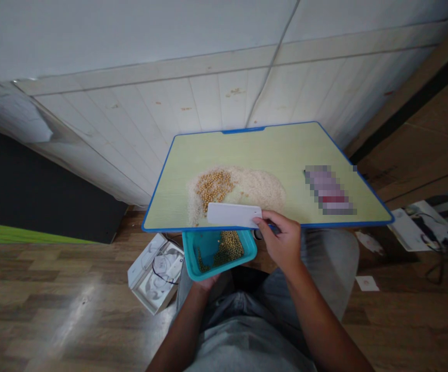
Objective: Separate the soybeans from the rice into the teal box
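Note:
A pale green lap desk with a blue rim (262,150) lies across my lap. On it is a spread of white rice (258,188), with a heap of yellow soybeans (213,187) at its left end. My right hand (280,240) pinches a white plastic scraper (234,215) at its right end, and the scraper's edge rests on the desk at the rice. My left hand (206,283) is mostly hidden under a teal plastic tray (204,253), held just below the desk's near edge. The tray contains soybeans and some darker green grains.
A white panelled wall rises behind the desk. A blurred pink and white item (328,190) lies on the desk's right side. An open white box with dark cable (156,274) sits on the wooden floor at left, and papers (425,227) lie at right.

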A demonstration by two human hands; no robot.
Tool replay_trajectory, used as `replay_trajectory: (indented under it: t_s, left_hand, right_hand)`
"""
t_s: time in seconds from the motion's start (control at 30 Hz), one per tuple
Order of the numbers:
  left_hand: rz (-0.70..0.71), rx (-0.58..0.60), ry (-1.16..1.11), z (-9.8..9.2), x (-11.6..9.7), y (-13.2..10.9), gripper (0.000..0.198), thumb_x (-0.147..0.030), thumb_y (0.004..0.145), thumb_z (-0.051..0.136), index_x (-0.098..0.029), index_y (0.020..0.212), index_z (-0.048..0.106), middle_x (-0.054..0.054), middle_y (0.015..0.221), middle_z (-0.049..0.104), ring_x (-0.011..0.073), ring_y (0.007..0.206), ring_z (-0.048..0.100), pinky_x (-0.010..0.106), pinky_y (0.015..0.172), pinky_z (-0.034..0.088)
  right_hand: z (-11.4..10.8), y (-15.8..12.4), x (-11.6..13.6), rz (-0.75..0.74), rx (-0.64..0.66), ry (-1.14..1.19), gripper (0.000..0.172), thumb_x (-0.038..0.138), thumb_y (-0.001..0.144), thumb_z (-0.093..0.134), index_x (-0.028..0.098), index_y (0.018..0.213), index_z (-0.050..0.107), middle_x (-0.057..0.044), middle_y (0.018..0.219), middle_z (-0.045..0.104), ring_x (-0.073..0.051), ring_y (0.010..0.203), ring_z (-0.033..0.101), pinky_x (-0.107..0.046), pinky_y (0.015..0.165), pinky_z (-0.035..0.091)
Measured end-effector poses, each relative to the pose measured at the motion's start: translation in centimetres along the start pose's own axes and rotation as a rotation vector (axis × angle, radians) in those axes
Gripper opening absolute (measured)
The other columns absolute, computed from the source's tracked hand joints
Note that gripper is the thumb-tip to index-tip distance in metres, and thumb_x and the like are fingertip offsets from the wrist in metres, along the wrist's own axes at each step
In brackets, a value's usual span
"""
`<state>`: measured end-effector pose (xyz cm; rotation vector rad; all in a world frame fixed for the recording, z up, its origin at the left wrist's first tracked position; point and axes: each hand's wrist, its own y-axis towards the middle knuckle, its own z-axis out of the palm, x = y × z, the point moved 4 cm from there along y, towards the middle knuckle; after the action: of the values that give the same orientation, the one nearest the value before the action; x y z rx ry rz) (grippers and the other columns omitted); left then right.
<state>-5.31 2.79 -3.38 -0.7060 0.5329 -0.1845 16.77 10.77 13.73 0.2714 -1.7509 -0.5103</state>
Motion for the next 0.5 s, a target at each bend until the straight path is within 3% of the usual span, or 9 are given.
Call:
replay_trajectory:
  t_s: [0.2, 0.33, 0.5]
  left_hand:
    - [-0.035, -0.084, -0.095, -0.6, -0.4, 0.0, 0.072, -0.065, 0.116, 0.040, -0.030, 0.177, 0.057, 0.010, 0.159, 0.083, 0.0378, 0.158, 0.072, 0.060, 0.128, 0.064]
    - [0.011, -0.075, -0.119, -1.7, -0.6, 0.3, 0.075, -0.070, 0.116, 0.039, -0.026, 0.173, 0.061, 0.011, 0.166, 0.079, 0.0413, 0.164, 0.065, 0.067, 0.134, 0.057]
    - [0.039, -0.064, -0.096, -1.1, -1.1, -0.1, 0.075, -0.073, 0.116, 0.035, -0.028, 0.166, 0.068, 0.007, 0.174, 0.073, 0.0416, 0.167, 0.062, 0.064, 0.130, 0.061]
  right_hand:
    - [1.5, -0.2, 1.1, -0.042, 0.024, -0.018, 0.018, 0.031, 0.101, 0.078, 0.026, 0.092, 0.092, -0.005, 0.087, 0.092, -0.023, 0.074, 0.086, -0.031, 0.074, 0.069]
    - [3.0, -0.3, 1.3, -0.054, 0.081, -0.017, 0.021, 0.033, 0.103, 0.076, 0.026, 0.092, 0.092, -0.005, 0.087, 0.092, -0.024, 0.075, 0.086, -0.031, 0.074, 0.070]
    - [3.8, -0.2, 1.4, -0.107, 0.095, 0.005, 0.018, 0.027, 0.103, 0.076, 0.026, 0.092, 0.091, -0.005, 0.088, 0.092, -0.022, 0.074, 0.086, -0.030, 0.074, 0.069]
